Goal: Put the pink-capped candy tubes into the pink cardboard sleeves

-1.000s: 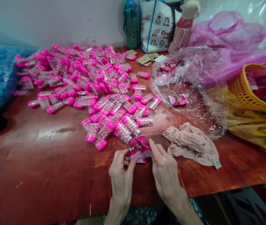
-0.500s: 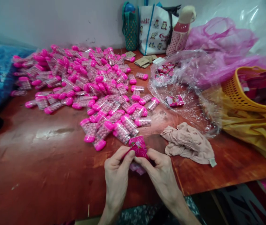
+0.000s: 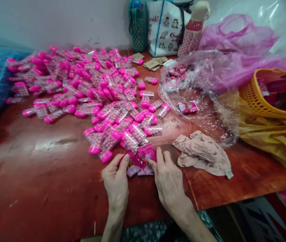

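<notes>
Two packets (image 3: 146, 152) near the tubes (image 3: 112, 116)

The left hand (image 3: 117, 183) is pinched on the left packet (image 3: 132, 165). The right hand (image 3: 169, 178) has its thumb on the right packet, fingers extended beside it; whether it grips, I cannot tell. Both packets sit at the table's (image 3: 57, 188) near side, left of the cloth (image 3: 203, 153).

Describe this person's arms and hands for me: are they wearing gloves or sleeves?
No gloves: the left hand and right hand are both bare, human hands with ordinary fingers and thumbs. The left forearm and right forearm show no sleeves as far as the picture reaches. I see no watch, bracelet, cable or marking.
</notes>
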The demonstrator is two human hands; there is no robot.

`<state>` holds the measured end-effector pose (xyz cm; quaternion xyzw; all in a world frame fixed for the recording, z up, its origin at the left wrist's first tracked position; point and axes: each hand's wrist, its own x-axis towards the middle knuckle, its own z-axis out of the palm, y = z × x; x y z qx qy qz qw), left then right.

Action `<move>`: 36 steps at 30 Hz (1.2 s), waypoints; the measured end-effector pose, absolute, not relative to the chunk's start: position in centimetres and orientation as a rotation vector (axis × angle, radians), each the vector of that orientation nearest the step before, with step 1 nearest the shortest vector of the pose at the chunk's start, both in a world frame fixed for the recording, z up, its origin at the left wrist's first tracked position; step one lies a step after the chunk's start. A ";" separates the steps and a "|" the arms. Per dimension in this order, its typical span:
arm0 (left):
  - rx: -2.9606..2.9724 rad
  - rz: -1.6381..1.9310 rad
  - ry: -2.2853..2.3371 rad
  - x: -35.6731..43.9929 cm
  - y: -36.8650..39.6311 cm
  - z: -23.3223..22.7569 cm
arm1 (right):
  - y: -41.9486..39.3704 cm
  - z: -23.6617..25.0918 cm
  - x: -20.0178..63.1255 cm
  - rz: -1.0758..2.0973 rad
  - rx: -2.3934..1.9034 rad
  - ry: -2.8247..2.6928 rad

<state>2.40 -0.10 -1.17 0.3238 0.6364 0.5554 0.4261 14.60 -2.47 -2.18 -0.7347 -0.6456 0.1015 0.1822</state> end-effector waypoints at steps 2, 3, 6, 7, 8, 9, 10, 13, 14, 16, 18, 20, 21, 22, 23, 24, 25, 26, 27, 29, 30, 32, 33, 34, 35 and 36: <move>0.764 1.400 1.537 2.8 0.0 -1.1 | -2.5 -1.8 14.9 0.186 -2.048 -1.787; 0.743 1.402 1.507 3.0 0.0 -1.1 | -2.5 -1.6 15.1 0.131 -2.000 -1.745; 0.694 1.394 1.426 3.4 -0.2 -0.6 | -2.7 -0.5 15.3 0.224 -1.747 -1.566; 0.683 1.390 1.402 3.5 -0.4 -0.4 | -2.9 -0.2 15.1 0.357 -1.660 -1.518; 0.673 1.389 1.374 3.6 -0.5 -0.1 | -3.0 0.1 14.9 0.517 -1.582 -1.478; 0.669 1.385 1.340 3.8 -0.7 0.2 | -3.1 0.3 14.6 0.668 -1.519 -1.439; 0.669 1.380 1.302 3.9 -0.9 0.5 | -3.2 0.5 14.2 0.781 -1.475 -1.398; 0.639 1.369 1.207 4.2 -1.3 1.3 | -3.4 0.5 13.3 0.856 -1.452 -1.340; 0.587 1.354 1.190 4.2 -1.2 1.5 | -3.5 0.4 13.1 0.830 -1.458 -1.355; 0.437 1.301 1.162 4.3 -1.1 1.7 | -3.6 0.3 12.8 0.760 -1.453 -1.425; 0.318 1.232 1.141 4.2 -0.9 1.7 | -3.8 0.1 12.8 0.698 -1.446 -1.478; 0.280 1.195 1.139 4.1 -0.7 1.6 | -3.8 0.1 12.9 0.670 -1.450 -1.498; 0.278 1.187 1.142 4.1 -0.7 1.5 | -3.9 0.1 13.0 0.670 -1.455 -1.501; 0.275 1.179 1.145 4.0 -0.6 1.5 | -3.9 0.2 13.1 0.684 -1.456 -1.504; 0.274 1.176 1.149 4.0 -0.6 1.4 | -3.9 0.3 13.2 0.713 -1.459 -1.508; 0.275 1.178 1.154 4.0 -0.6 1.3 | -3.8 0.4 13.3 0.754 -1.467 -1.501; 0.277 1.189 1.160 4.1 -0.6 1.2 | -3.8 0.5 13.3 0.806 -1.482 -1.477; 0.282 1.206 1.167 4.0 -0.6 1.1 | -3.7 0.6 13.3 0.866 -1.501 -1.439; 0.290 1.230 1.175 4.0 -0.5 1.0 | -3.7 0.7 13.3 0.929 -1.515 -1.397; 0.314 1.292 1.191 3.7 -0.4 0.8 | -3.5 0.9 13.3 1.010 -1.519 -1.339; 0.332 1.329 1.202 3.5 -0.4 0.6 | -3.4 0.9 13.3 1.024 -1.505 -1.342; 0.378 1.416 1.232 2.7 -0.2 0.4 | -3.2 1.0 13.5 0.972 -1.481 -1.399; 0.406 1.456 1.250 2.3 -0.2 0.3 | -3.2 0.9 13.7 0.922 -1.485 -1.430; 0.438 1.489 1.266 1.9 -0.2 0.3 | -3.1 0.9 13.9 0.876 -1.496 -1.457; 0.469 1.517 1.278 1.5 -0.2 0.3 | -3.0 0.9 14.1 0.844 -1.508 -1.481; 0.492 1.541 1.285 1.1 -0.2 0.3 | -2.9 0.9 14.3 0.828 -1.517 -1.500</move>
